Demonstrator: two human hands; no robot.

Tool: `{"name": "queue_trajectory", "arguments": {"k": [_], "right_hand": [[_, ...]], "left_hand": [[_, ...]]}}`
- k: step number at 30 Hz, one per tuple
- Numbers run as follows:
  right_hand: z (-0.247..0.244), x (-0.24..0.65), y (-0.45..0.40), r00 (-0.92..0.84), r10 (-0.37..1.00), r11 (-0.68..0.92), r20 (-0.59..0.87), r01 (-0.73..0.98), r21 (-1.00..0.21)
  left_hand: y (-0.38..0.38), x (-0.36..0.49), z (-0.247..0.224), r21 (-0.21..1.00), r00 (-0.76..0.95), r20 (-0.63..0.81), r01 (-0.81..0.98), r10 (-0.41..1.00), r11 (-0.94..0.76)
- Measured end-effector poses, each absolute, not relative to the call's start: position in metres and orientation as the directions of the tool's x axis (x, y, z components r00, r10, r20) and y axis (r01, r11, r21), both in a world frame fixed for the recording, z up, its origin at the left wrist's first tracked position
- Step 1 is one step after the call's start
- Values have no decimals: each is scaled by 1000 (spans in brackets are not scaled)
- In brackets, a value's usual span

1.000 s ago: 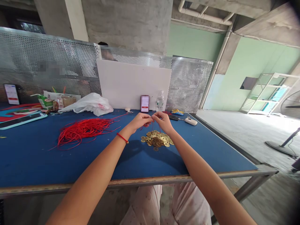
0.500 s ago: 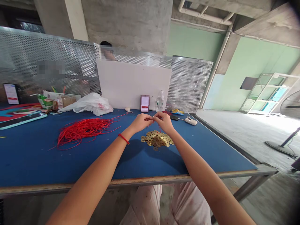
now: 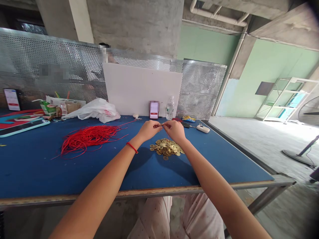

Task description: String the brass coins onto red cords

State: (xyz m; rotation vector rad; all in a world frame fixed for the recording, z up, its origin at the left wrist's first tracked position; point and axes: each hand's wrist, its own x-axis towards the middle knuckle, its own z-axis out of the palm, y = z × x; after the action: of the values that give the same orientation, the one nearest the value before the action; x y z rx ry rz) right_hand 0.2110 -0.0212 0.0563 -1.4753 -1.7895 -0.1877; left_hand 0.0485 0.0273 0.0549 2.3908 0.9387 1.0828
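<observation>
My left hand (image 3: 149, 130) and my right hand (image 3: 175, 130) meet fingertip to fingertip above the table, both closed in a pinch. A small coin seems to sit between the fingertips, partly hidden. A thin red cord hangs beneath my right hand, and both hands appear to hold this small piece. Just below them lies a pile of brass coins (image 3: 167, 147) with holes in their centres. To the left, a loose bundle of red cords (image 3: 91, 139) spreads over the blue table (image 3: 99, 176).
Along the back stand a phone (image 3: 154, 109), a clear bottle (image 3: 170, 109) and a white plastic bag (image 3: 97, 110). A white key fob (image 3: 203, 128) lies at right, a teal-edged phone (image 3: 25, 127) at left. Behind the perforated screen (image 3: 204, 88) a person's head shows.
My right hand has turned slightly, its fingertips still against those of my left hand. The person behind the screen has shifted left and lower.
</observation>
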Motion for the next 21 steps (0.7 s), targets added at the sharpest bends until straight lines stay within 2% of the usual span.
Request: {"name": "queue_trajectory", "arguments": {"k": [4,8,12,15,21], "right_hand": [[56,213,-20,-27,752,327,659,883,-337],[57,216,-21,-148,714,387,684,898,-209],[60,216,-24,-237,683,439,691,889,-129],[61,216,-24,-253,684,498,684,847,-184],[59,218,-20,-216,709,591,672,702,-398]], "left_hand": [[29,49,54,552,478,542,417,691,-722],[29,48,55,564,462,546,414,699,-714],[26,47,60,641,472,481,386,739,-664],[25,45,62,688,487,438,360,756,-630],[24,43,64,722,529,384,339,757,-603]]}}
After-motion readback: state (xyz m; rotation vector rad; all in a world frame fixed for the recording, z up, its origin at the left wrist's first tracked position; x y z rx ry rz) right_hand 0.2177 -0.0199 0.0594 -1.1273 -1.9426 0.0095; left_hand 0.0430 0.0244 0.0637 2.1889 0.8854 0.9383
